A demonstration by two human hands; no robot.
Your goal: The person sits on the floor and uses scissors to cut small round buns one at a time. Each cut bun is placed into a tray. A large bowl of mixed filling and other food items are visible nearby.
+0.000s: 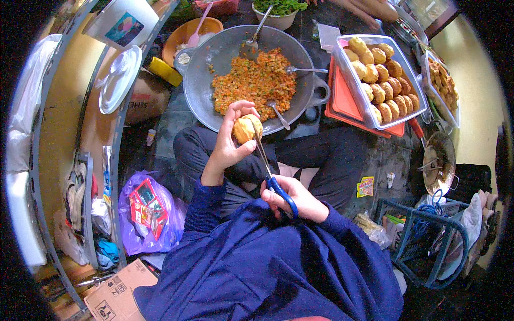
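Note:
My left hand point(231, 146) holds a round golden fried tofu ball point(243, 129) up over my lap, near the rim of a wide metal wok point(196, 76). In my right hand point(299, 196) is a pair of scissors point(281, 188) with blue handles. Their blades reach up to the ball and touch its right side, where a slit shows. Chopped orange vegetable filling point(253, 82) lies heaped in the wok. A metal spatula point(249, 47) and two spoons, one at the right point(307, 70) and one in front point(278, 114), rest in it.
To the right, a clear plastic box point(355, 106) of similar balls stands on an orange lid point(343, 94). An orange bowl point(170, 44) with a pink spoon sits behind left. A purple plastic bag point(128, 236), a metal shelf rack point(124, 132) and a blue basket point(425, 224) flank me.

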